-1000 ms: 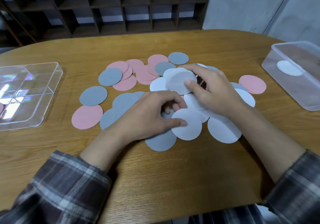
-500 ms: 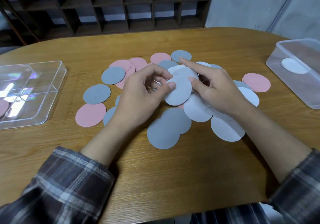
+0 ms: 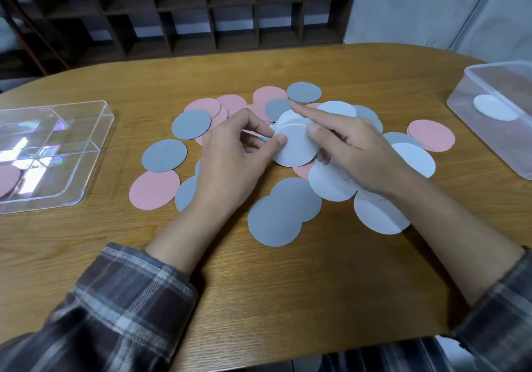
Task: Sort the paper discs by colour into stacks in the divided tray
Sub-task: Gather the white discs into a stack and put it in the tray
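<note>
Pinching white discs [image 3: 296,147], left hand [image 3: 230,158] and right hand [image 3: 359,152] meet over wooden table [image 3: 288,299]; apparently shelving [image 3: 201,11] behind.

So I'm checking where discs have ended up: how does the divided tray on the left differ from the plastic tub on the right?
The divided tray is shallow with inner partitions; the plastic tub is deeper and shows none. The tray holds a pink disc at its near left; the tub holds one white disc. Both are see-through plastic and stand on the table, apart from the loose pile.
</note>
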`<state>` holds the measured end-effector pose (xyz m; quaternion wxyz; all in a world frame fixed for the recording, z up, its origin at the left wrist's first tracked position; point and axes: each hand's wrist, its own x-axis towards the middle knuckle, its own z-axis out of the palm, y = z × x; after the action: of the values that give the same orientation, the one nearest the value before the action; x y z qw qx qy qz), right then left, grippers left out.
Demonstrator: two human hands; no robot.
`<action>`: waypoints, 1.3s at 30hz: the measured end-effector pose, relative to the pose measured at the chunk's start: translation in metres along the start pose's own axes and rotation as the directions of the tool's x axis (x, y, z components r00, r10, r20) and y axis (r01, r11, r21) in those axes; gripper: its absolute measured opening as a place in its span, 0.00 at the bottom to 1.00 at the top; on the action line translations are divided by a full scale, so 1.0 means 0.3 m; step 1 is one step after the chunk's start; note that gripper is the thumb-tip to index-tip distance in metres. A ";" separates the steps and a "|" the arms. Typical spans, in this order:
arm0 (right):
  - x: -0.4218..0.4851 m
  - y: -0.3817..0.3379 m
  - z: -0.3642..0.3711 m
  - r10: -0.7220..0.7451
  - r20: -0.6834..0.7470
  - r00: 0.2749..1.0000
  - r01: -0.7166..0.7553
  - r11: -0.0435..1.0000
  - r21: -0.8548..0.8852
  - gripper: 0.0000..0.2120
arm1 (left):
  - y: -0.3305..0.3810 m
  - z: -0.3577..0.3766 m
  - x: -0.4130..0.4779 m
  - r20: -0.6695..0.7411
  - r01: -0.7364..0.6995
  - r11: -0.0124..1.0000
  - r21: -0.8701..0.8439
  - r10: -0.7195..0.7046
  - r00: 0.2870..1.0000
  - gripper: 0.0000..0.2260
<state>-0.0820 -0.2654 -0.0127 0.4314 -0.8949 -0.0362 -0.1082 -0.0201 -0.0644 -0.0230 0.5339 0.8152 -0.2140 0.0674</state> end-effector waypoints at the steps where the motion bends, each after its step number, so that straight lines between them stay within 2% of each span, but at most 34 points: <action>1: -0.001 -0.002 0.007 -0.011 0.008 1.000 0.011 0.998 -0.062 0.21 | 0.001 0.001 -0.001 -0.008 0.001 1.000 0.009 -0.001 1.000 0.09; 3: 0.001 -0.002 0.015 -0.035 0.014 0.999 0.037 0.983 -0.179 0.25 | 0.002 0.000 -0.002 -0.015 -0.020 0.999 0.035 0.020 1.000 0.10; 5: 0.007 0.004 0.014 -0.036 0.004 0.999 0.036 0.973 -0.227 0.26 | 0.003 -0.002 0.001 -0.008 -0.057 0.997 0.047 0.058 0.998 0.10; 9: 0.010 0.010 0.004 -0.021 -0.047 0.999 0.012 0.983 -0.184 0.22 | -0.023 -0.003 0.017 0.072 -0.143 0.981 0.132 0.134 0.988 0.09; 14: 0.022 0.031 -0.031 0.014 -0.183 0.983 -0.041 0.989 -0.141 0.15 | -0.079 -0.009 0.037 0.316 -0.264 0.886 0.382 0.143 0.938 0.22; 17: 0.024 0.038 -0.044 0.026 -0.245 0.969 -0.059 0.990 -0.130 0.14 | -0.076 -0.006 0.033 0.372 -0.286 0.856 0.430 0.121 0.920 0.23; 27: 0.026 0.045 -0.033 0.014 -0.237 0.971 -0.055 0.985 -0.165 0.13 | -0.077 -0.023 0.039 0.299 -0.313 0.854 0.416 0.197 0.934 0.14; 32: 0.032 0.052 -0.038 0.029 -0.255 0.967 -0.071 0.985 -0.155 0.15 | -0.076 -0.022 0.045 0.280 -0.429 0.819 0.380 0.340 0.898 0.10; 39: 0.028 0.047 -0.035 0.004 -0.217 0.976 -0.034 0.991 -0.132 0.20 | -0.037 -0.025 0.039 0.108 -0.474 0.831 0.291 0.463 0.880 0.08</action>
<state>-0.0733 -0.2825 -0.0152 0.3723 -0.9052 0.0270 -0.2031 -0.0040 -0.0573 -0.0253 0.3633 0.8122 -0.4026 0.2152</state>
